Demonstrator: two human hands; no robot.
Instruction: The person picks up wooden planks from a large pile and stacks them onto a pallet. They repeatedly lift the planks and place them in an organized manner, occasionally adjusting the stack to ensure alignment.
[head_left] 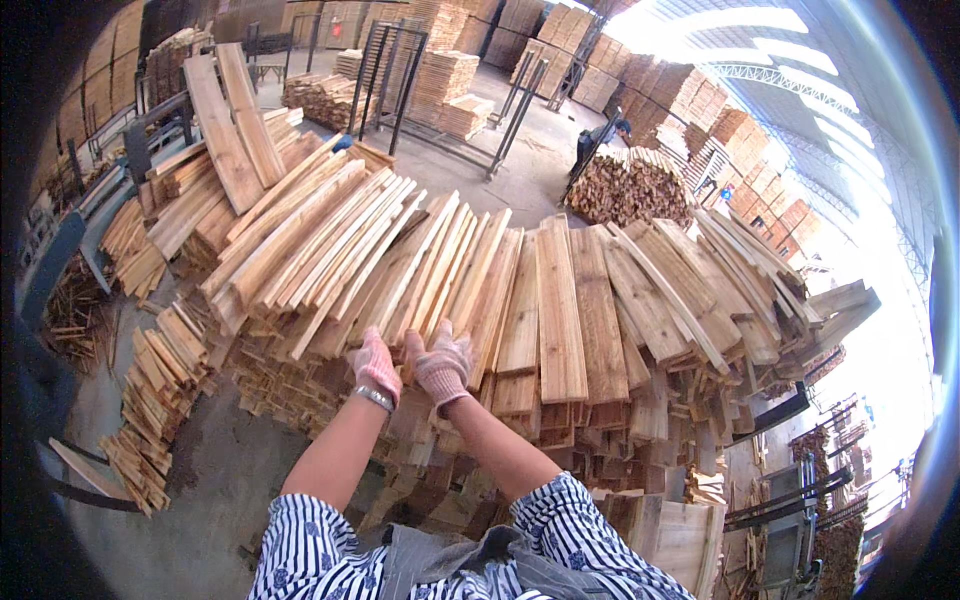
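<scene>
- Wooden slats [440, 265] were noted just far of right hand [440, 366], long axes near-left to far-right.
- Right fingers were spread; left hand [376, 364] closure could not be told.

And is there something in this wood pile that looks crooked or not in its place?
Yes, two boards at the upper left lie on top, slanting against the direction of the planks beside them. At the far right, one board juts out sideways beyond its neighbours. I see no clear damage.
</scene>
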